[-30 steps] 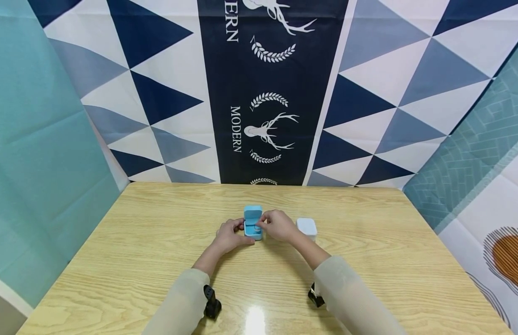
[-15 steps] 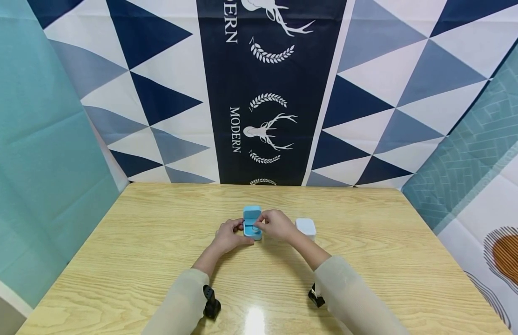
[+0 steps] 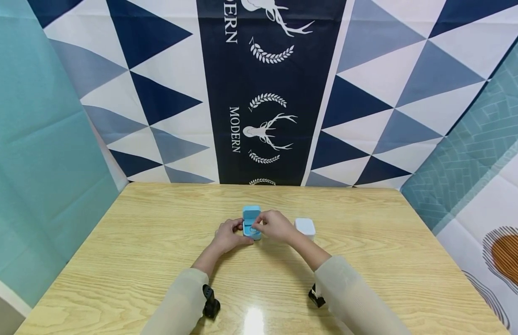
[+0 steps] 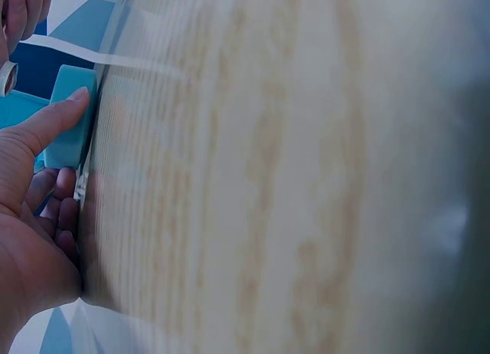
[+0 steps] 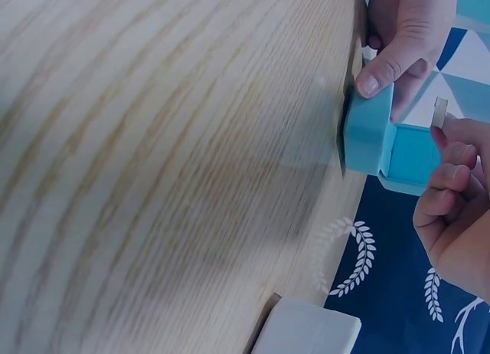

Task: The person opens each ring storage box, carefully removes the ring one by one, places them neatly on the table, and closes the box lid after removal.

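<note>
A light blue ring box (image 3: pixel 252 212) stands on the wooden table with its lid raised. My left hand (image 3: pixel 228 237) grips the box's base from the left, the thumb lying along its front wall, as the left wrist view shows. Between the thumb and fingertips of my right hand (image 3: pixel 276 225) a silver ring (image 5: pixel 439 113) is pinched. In the head view those fingertips overlap the opened box from the right, with the ring over its blue interior. The right wrist view shows the ring apart from the box's base.
Right of the ring box, close to my right wrist, a small white box (image 3: pixel 305 226) with rounded corners stands on the table (image 3: pixel 166 260). A patterned cloth (image 3: pixel 175 93) hangs behind the table's far edge. Black wrist cameras (image 3: pixel 211 302) sit under both sleeves.
My right hand has shifted slightly left with the ring, farther over the box's interior. The left hand keeps its grip on the ring box.
</note>
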A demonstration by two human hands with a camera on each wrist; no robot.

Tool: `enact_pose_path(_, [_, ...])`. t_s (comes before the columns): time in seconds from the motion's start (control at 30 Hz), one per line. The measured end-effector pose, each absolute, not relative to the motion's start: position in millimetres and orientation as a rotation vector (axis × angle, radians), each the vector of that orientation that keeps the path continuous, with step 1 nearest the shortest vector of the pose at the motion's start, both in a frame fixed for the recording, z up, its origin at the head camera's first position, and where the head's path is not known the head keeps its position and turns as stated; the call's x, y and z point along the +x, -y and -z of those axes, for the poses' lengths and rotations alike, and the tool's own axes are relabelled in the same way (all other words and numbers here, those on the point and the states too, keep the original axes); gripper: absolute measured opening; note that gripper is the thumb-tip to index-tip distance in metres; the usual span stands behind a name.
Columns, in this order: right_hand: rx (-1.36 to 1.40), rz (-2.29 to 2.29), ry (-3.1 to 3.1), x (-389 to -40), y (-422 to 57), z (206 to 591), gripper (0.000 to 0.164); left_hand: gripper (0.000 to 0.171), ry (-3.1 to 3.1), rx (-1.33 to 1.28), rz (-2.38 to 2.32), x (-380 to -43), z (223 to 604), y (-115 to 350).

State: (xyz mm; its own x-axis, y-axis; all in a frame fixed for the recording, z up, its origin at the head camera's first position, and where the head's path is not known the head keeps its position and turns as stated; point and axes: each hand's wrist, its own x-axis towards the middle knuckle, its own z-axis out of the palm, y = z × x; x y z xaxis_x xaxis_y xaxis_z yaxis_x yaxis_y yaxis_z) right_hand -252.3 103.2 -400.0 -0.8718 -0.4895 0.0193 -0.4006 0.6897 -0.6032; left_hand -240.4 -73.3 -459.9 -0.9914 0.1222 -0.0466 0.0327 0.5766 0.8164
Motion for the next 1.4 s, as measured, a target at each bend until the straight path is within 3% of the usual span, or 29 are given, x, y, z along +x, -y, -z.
enact_pose_path(1.4, [-0.808,0.967,-2.668,-244.0,-102.7,402.6,0.014,0.073,-2.691,0.128,-1.415,-239.8,458.8,72.9])
